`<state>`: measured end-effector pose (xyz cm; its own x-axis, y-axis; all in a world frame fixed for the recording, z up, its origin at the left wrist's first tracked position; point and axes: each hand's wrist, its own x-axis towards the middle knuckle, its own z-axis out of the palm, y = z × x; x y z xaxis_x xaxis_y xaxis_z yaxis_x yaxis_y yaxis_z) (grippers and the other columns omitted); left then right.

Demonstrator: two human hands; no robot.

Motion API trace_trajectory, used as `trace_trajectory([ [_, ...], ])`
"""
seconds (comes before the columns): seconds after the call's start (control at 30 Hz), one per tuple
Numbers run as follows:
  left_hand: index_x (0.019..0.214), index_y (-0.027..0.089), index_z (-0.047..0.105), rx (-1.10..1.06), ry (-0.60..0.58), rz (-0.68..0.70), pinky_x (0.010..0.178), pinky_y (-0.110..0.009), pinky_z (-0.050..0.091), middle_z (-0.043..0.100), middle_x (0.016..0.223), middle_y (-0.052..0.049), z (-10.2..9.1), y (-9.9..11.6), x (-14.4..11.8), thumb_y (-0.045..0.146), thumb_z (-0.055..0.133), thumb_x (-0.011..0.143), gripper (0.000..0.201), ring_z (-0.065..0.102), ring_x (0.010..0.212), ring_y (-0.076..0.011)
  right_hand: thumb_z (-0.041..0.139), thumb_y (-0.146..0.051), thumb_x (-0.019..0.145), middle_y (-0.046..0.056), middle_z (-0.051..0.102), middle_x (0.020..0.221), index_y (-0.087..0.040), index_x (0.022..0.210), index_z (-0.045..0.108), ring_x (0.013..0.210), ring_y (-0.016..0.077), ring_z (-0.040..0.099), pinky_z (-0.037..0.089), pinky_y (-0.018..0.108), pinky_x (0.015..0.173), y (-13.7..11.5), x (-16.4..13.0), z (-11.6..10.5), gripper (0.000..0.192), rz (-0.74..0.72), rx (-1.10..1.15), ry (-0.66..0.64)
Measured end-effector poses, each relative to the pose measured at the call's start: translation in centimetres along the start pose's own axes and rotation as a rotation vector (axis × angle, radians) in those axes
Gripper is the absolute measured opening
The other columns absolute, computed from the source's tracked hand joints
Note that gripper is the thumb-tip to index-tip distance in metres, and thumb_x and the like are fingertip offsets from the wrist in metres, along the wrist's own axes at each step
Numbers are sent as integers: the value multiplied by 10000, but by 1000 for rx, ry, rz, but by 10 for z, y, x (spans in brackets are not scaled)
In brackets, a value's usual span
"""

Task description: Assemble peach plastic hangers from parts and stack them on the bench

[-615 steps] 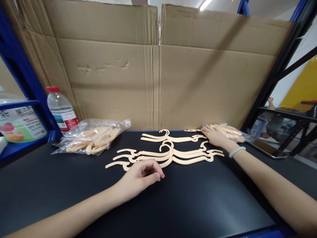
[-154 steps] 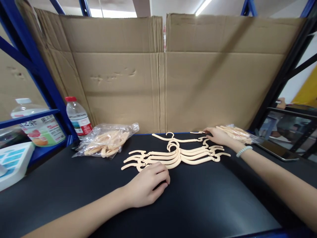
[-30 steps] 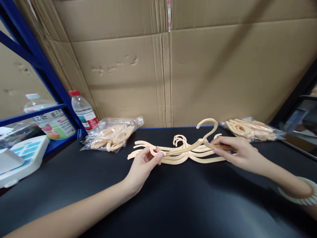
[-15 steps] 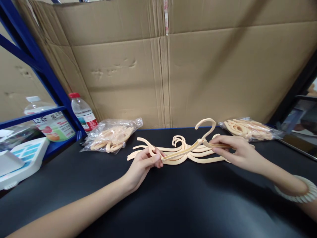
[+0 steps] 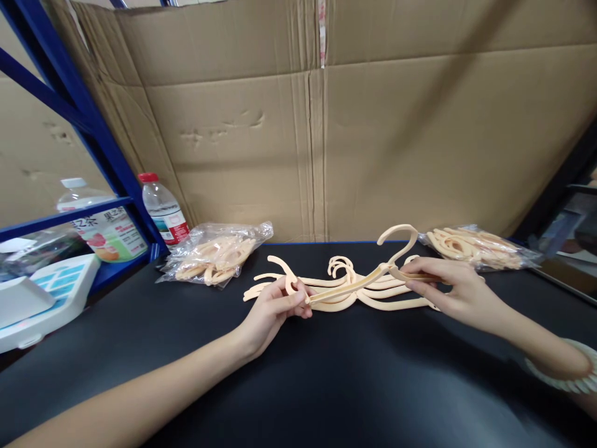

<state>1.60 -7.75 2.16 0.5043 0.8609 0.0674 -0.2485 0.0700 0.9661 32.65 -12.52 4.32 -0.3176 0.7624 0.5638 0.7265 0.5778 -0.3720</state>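
A cream plastic hanger (image 5: 368, 274) is lifted off the black table (image 5: 326, 386), hook upward, held at both ends. My left hand (image 5: 277, 308) pinches its left arm. My right hand (image 5: 450, 292) pinches its right arm. Just beneath and behind it, a row of several loose cream hangers (image 5: 373, 297) lies flat on the table.
Two clear bags of hangers sit at the back, one on the left (image 5: 217, 258) and one on the right (image 5: 476, 247). A water bottle (image 5: 161, 208) stands by the blue rack post (image 5: 84, 118). A cardboard wall (image 5: 326, 137) closes the back. A white device (image 5: 37, 305) rests far left.
Earlier both hands rested on the table by the hangers; since then they have lifted one hanger by its ends. Over the last second the hold is the same and the left end dipped slightly.
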Motion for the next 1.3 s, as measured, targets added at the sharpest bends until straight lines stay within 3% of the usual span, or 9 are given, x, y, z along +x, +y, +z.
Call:
trace_trajectory([
  [0.6, 760, 144, 595, 31, 10, 6, 667, -251, 463, 611, 830, -32, 0, -1, 1, 299, 685, 804, 185, 574, 659, -112, 498, -309, 916, 46, 682, 796, -190, 902, 642, 650, 152, 613, 500, 253, 573, 1, -2, 8, 188, -9, 8, 4],
  [1.03, 733, 158, 543, 17, 22, 61, 615, -250, 443, 536, 713, 14, -1, -5, 4, 303, 721, 771, 233, 525, 616, -103, 479, -294, 924, 39, 669, 769, -195, 906, 639, 599, 140, 581, 462, 251, 527, 1, -3, 13, 190, -30, -18, 11],
  [1.3, 728, 164, 520, 8, 77, 19, 582, -246, 428, 540, 603, 25, 3, -4, 1, 301, 708, 770, 236, 523, 563, -112, 491, -221, 919, 41, 675, 818, -208, 976, 620, 668, 149, 604, 481, 256, 577, -6, -5, 19, 141, -92, -20, 36],
])
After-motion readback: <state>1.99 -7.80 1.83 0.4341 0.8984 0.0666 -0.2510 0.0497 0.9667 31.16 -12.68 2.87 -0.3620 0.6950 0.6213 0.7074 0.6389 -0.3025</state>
